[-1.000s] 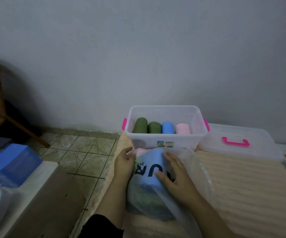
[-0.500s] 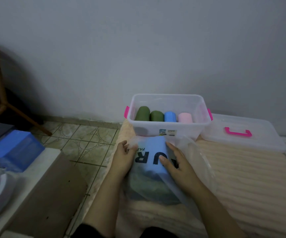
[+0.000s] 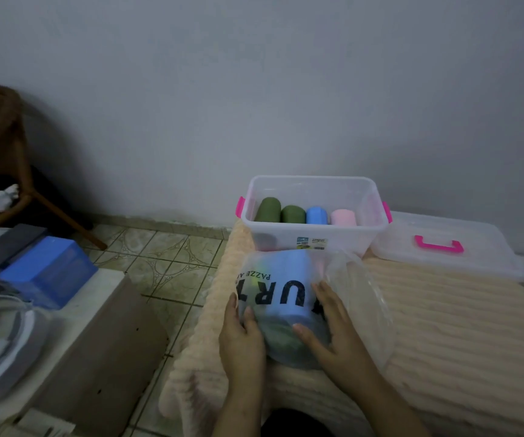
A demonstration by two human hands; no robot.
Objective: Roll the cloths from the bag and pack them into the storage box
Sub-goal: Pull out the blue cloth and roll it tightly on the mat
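While the bag (image 3: 289, 298) lies between them, left hand (image 3: 241, 339) and right hand (image 3: 333, 332) — fingers spread — press its sides.

Two bare forearms, no sleeves, rings or watch; dark clothing (image 3: 297, 424) below

A domestic room, probably a bedroom or living area of a home. A plain painted wall (image 3: 254, 89) meets a floor of patterned ceramic tiles (image 3: 166, 260). At left stands a wooden chair (image 3: 5, 146), with dark and white items beneath it that cannot be made out. A cream ribbed blanket (image 3: 443, 326) covers the low surface in the foreground. A clear plastic storage box (image 3: 314, 241) with pink latches sits on it, its lid (image 3: 443, 247) beside it.
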